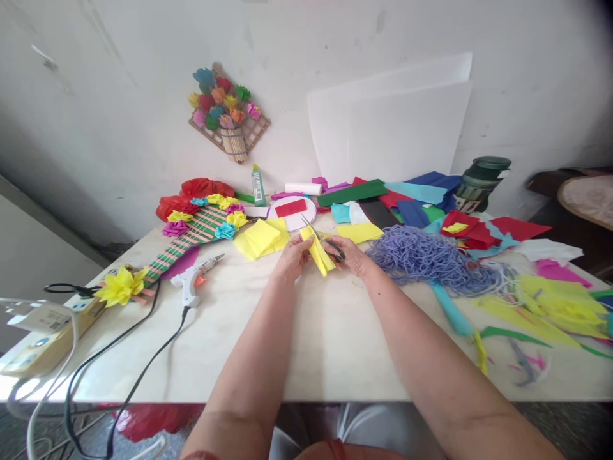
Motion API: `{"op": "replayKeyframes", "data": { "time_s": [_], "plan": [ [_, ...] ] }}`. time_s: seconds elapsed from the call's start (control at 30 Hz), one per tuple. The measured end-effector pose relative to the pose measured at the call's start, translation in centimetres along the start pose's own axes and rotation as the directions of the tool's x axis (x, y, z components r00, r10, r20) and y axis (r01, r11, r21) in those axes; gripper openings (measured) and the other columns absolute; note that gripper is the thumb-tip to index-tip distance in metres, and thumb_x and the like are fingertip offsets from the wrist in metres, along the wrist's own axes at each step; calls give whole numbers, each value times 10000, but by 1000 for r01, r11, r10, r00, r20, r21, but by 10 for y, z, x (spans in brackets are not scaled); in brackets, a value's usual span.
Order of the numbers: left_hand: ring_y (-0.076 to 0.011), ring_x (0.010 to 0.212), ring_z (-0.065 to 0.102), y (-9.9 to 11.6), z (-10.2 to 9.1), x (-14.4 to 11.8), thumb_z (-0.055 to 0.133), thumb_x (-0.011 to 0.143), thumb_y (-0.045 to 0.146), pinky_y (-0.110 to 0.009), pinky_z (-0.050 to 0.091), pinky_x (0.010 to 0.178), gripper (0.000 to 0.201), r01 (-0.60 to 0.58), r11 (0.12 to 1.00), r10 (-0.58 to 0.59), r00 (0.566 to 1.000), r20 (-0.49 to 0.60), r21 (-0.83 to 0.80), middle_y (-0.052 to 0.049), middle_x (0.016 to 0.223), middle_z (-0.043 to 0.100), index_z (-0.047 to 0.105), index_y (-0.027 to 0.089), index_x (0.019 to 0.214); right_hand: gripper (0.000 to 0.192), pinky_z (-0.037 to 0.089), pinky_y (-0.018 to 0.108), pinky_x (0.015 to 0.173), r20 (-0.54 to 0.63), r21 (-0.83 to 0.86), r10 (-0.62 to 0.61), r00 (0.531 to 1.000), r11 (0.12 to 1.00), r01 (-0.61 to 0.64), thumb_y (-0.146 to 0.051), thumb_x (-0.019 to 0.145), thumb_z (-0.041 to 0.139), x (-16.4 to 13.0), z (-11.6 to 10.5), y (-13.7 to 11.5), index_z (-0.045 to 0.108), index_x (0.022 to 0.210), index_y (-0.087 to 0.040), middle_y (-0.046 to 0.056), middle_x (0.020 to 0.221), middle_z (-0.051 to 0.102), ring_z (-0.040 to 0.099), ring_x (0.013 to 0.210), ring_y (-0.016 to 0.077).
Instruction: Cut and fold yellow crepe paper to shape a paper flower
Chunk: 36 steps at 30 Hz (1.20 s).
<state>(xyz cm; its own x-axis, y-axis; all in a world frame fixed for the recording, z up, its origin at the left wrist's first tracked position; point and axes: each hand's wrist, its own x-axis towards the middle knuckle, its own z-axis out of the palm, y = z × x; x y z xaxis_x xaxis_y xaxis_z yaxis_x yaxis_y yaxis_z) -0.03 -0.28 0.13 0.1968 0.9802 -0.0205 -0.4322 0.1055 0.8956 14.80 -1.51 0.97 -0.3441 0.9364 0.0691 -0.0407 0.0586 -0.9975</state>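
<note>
Near the middle of the table, my left hand (295, 257) pinches a folded strip of yellow crepe paper (317, 253). My right hand (350, 255) is closed around the dark handles of a pair of scissors (337, 249), whose metal blades point up and left beside the strip's upper end. Whether the blades are cutting the paper I cannot tell. Behind my left hand lie loose yellow paper sheets (258, 239), and another yellow piece (359, 232) is just beyond my right hand.
A white glue gun (188, 281) and a decorated striped craft (191, 233) lie left, near a power strip (52, 342) with cables. Purple-blue cord (426, 259) is heaped on the right. Behind are a glue bottle (258, 185), coloured paper (352, 191) and a dark green jar (481, 182).
</note>
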Motion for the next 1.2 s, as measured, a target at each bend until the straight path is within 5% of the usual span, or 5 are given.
{"op": "replayKeyframes", "data": {
  "time_s": [0.47, 0.93, 1.2],
  "plan": [
    [-65, 503, 530, 0, -2, 1, 673, 621, 283, -153, 316, 387, 235, -11, 1000, 11, 1000, -15, -17, -4, 677, 613, 590, 154, 799, 336, 240, 178, 292, -19, -28, -69, 997, 997, 68, -424, 650, 591, 4, -1, 5, 534, 846, -158, -77, 436, 414, 315, 323, 49],
    [-95, 554, 565, 1, -5, -1, 655, 644, 277, -172, 365, 420, 243, -8, 1000, 8, 1000, 25, 11, -63, 765, 655, 608, 125, 828, 302, 298, 184, 320, 24, -11, -32, 999, 999, 32, -448, 682, 546, -6, -1, -4, 506, 760, -159, -55, 461, 472, 404, 344, 68],
    [-52, 493, 504, 2, -16, 2, 678, 619, 320, -145, 321, 400, 271, -125, 992, 122, 985, -119, -13, -25, 668, 622, 587, 127, 786, 331, 258, 184, 327, -251, 3, -141, 958, 989, 146, -401, 614, 613, 2, -12, -5, 581, 836, -157, -27, 564, 547, 456, 379, 64]
  ]
}}
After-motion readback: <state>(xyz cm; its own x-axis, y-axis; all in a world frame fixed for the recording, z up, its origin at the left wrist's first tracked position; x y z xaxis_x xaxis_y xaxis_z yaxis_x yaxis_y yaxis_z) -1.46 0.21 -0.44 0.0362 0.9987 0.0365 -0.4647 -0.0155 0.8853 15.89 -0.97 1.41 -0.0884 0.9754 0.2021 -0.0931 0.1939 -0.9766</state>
